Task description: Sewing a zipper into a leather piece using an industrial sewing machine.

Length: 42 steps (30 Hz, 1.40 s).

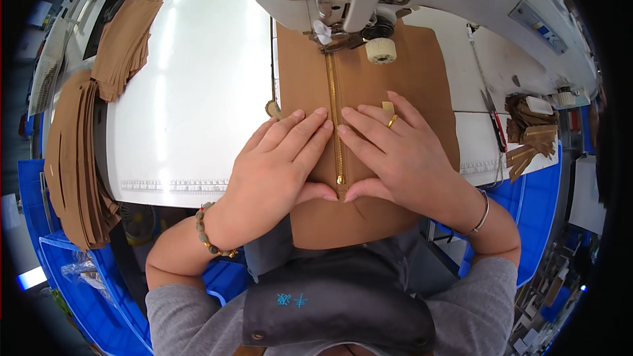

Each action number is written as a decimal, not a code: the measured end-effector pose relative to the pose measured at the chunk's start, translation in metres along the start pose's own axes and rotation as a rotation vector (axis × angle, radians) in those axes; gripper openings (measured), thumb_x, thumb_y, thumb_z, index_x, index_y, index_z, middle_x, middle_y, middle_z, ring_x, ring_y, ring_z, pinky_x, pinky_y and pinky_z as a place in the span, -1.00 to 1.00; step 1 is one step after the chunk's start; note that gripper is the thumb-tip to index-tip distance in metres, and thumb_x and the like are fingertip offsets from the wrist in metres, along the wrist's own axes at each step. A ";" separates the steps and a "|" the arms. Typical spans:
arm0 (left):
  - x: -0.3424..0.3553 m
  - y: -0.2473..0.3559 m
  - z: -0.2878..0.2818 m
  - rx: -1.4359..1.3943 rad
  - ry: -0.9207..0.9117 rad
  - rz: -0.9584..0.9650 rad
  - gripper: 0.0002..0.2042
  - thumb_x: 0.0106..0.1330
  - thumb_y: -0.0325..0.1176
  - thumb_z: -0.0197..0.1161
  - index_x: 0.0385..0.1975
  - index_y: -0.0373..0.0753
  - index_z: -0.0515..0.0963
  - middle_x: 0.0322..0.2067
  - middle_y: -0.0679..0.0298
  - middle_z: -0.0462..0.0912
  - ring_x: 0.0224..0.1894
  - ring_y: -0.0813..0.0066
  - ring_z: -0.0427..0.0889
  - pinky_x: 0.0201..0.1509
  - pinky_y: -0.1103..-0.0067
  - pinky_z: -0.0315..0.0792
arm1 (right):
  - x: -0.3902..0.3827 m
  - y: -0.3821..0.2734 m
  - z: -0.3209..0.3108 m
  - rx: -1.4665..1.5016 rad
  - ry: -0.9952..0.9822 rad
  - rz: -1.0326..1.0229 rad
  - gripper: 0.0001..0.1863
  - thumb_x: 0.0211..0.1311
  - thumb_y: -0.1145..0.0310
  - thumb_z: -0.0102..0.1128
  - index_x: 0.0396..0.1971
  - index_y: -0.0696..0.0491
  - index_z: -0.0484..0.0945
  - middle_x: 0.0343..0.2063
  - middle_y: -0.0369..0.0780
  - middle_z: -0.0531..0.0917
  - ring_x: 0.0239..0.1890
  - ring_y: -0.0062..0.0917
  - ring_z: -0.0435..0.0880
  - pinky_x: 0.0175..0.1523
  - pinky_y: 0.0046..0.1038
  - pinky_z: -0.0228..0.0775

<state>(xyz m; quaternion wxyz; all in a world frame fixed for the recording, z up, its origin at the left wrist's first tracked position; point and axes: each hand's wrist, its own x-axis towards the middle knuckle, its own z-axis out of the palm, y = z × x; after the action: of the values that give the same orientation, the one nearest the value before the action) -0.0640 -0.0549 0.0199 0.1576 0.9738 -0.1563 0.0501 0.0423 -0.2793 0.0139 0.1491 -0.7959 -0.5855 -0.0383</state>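
Observation:
A brown panel [415, 65], leather-like, lies under the sewing machine [343, 0], its near end hanging over the table edge. Down its middle runs a gold-toothed zipper [333, 82], with the gold slider [341, 180] at the near end. The far end of the zipper sits under the presser foot [336, 46]. My left hand [280, 158] rests flat left of the zipper, fingers stretched forward. To the right, my right hand [395, 158], with a ring, presses flat with its fingers extended. Both thumbs point toward each other just below the slider.
Stacks of brown cut pieces [72, 151] hang over the left table edge beside the white tabletop [184, 79]. Red-handled scissors [494, 118] and a pile of brown scraps [534, 131] lie at the right. Blue bins [99, 290] stand below on both sides.

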 end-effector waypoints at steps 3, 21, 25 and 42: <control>0.002 0.001 -0.004 0.042 -0.015 0.013 -0.15 -0.02 0.09 0.47 0.29 -0.32 0.53 0.34 0.14 0.53 0.31 0.07 0.53 0.41 0.26 0.40 | 0.000 -0.001 -0.004 -0.014 -0.038 0.003 -0.07 -0.10 -0.28 0.40 0.15 0.17 0.61 0.22 -0.11 0.60 0.29 -0.27 0.54 0.51 0.04 0.20; 0.036 -0.030 -0.004 0.138 0.029 0.009 -0.15 -0.04 0.19 0.46 0.28 -0.19 0.56 0.30 0.28 0.57 0.27 0.17 0.55 0.47 0.08 0.32 | 0.024 0.031 0.009 -0.116 0.071 -0.022 -0.08 -0.11 -0.27 0.43 0.17 0.12 0.59 0.15 -0.16 0.61 0.22 -0.31 0.56 0.44 -0.05 0.27; 0.045 -0.039 -0.004 0.131 0.058 0.011 -0.16 -0.03 0.17 0.48 0.27 -0.20 0.56 0.26 0.26 0.59 0.25 0.15 0.56 0.46 0.09 0.32 | 0.033 0.040 0.010 -0.142 0.092 -0.027 -0.13 -0.10 -0.23 0.46 0.13 0.11 0.60 0.11 -0.19 0.62 0.22 -0.33 0.56 0.39 -0.14 0.29; 0.053 -0.053 0.003 -0.037 0.127 -0.008 -0.23 0.05 0.04 0.52 0.24 -0.30 0.59 0.25 0.13 0.61 0.27 0.07 0.58 0.32 0.32 0.52 | 0.037 0.047 0.014 -0.067 0.178 -0.011 -0.30 -0.04 -0.09 0.50 0.05 0.06 0.63 0.03 -0.23 0.63 0.11 -0.32 0.61 0.26 -0.28 0.43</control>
<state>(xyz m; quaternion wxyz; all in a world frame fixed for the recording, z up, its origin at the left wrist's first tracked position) 0.0028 -0.0236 0.0095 0.1853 0.9662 -0.1430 0.1081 0.0963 -0.2540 -0.0002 0.1736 -0.7906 -0.5727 -0.1295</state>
